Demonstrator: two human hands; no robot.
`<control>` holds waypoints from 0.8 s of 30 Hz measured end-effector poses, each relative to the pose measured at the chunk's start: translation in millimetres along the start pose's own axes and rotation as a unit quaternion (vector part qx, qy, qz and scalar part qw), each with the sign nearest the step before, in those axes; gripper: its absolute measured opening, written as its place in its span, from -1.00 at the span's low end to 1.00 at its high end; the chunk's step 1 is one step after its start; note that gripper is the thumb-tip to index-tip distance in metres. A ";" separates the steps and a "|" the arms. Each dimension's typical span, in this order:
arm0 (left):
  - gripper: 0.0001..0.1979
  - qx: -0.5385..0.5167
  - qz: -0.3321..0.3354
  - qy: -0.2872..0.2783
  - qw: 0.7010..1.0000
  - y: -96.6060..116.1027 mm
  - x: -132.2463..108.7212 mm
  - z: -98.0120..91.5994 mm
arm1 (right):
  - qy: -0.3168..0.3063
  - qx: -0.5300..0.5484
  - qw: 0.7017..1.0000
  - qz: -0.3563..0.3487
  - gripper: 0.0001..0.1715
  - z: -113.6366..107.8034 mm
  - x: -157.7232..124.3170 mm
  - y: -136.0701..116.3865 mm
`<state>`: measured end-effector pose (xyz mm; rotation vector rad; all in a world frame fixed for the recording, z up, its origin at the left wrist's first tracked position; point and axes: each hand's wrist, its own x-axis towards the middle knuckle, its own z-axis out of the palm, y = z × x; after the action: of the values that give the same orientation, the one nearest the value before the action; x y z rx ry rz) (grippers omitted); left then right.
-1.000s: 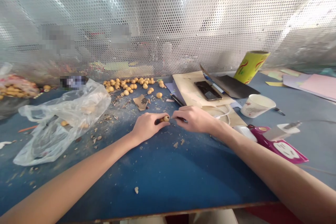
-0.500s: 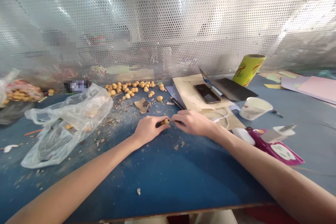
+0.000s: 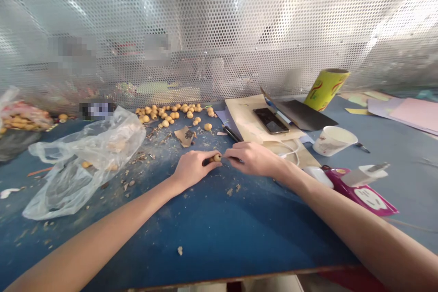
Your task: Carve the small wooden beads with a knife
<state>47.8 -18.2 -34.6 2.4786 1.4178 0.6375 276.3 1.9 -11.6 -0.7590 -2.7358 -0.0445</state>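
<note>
Between the thumb and fingers of my left hand is a small tan gourd, its end with a dark spot facing right. My right hand is closed on a thin dark tool, mostly covered by the fingers, so its kind cannot be made out. Its tip points at the gourd's end; whether the two touch is too small to tell. Behind my hands lies a loose group of several similar small gourds. A brown scrap with dark debris rests just in front of them.
At left spreads a crumpled clear plastic bag. A phone lies on brown paper at right, near a paper cup, a yellow tube and a magenta packet. Perforated metal sheet closes off the back of the blue table.
The view has shifted very slightly. Both hands keep nearly the same hold and position, with the gourd's dark-spotted end turned a little more toward view.
</note>
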 end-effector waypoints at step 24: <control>-0.61 -0.003 -0.010 -0.005 1.000 -1.9 0.4 0.5 | 0.002 -0.003 1.000 -0.016 -0.77 -5.1 3.4 -1.2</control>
<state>46.8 -16.9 -35.7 2.4567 1.4316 0.6240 274.3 2.0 -5.6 -0.7159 -2.7452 -0.0613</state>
